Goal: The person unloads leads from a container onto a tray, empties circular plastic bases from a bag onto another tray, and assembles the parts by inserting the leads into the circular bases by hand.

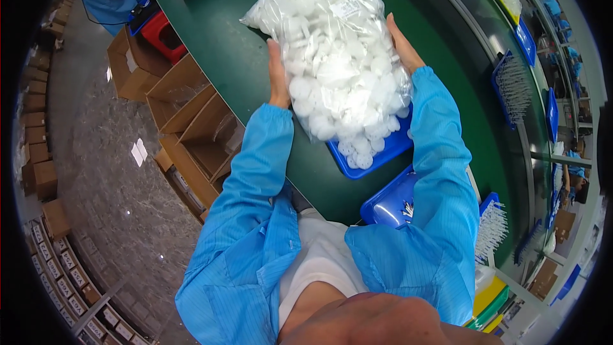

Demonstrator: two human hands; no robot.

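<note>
"Left hand [278, 76] and right hand [404, 45]: how do they sit?"

"Apart, each fairly straight along its own side of the clear bag [341, 45] of white pieces [361, 152]; whether either pinches it, I cannot tell."

"And where is the bag?"

"Over the green table [220, 41], between both hands, its near end above a blue tray [391, 158]"

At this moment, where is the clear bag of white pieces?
In the head view, the bag is at upper centre over the green table, between the left hand and right hand, its lower end overlapping a blue tray.
</note>
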